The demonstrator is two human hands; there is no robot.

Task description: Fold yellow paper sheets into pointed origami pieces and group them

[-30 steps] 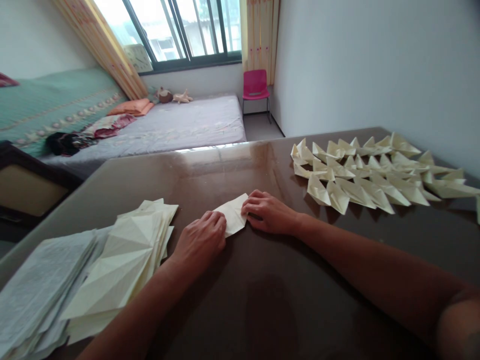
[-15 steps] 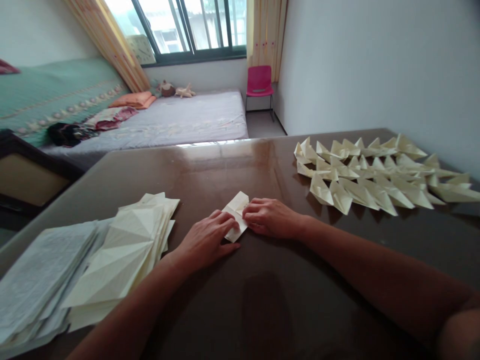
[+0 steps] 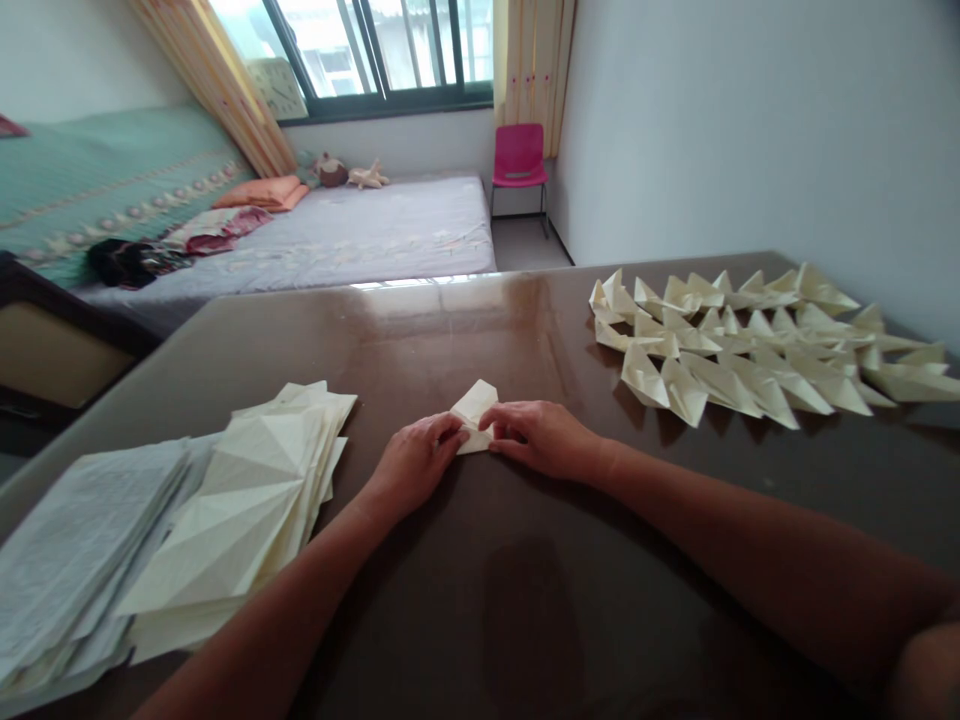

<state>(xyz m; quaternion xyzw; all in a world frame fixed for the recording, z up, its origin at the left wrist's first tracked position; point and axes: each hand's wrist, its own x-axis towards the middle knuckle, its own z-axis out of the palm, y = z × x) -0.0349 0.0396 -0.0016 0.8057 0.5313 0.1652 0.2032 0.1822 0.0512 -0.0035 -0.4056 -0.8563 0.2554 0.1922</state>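
Note:
A small folded piece of cream paper (image 3: 477, 400) lies on the brown table in front of me, its far end pointing away. My left hand (image 3: 420, 455) pinches its left side between thumb and fingers. On the opposite side, my right hand (image 3: 536, 437) grips the paper's right edge, with the fingertips bent over it. The near end of the paper is bent up or folded, and the fingers partly cover it. Both wrists hover close to the tabletop.
Creased cream sheets (image 3: 247, 500) are stacked at the left, beside a pile of printed paper (image 3: 82, 540). Rows of folded paper pieces (image 3: 750, 350) with pointed tips stand at the right. Beyond the table (image 3: 420, 350) are a bed (image 3: 405, 225) and a pink chair (image 3: 519, 158).
The near end of the paper has been folded up, so the piece looks shorter. My left thumb has drawn in from the table to the paper, and both hands now pinch it.

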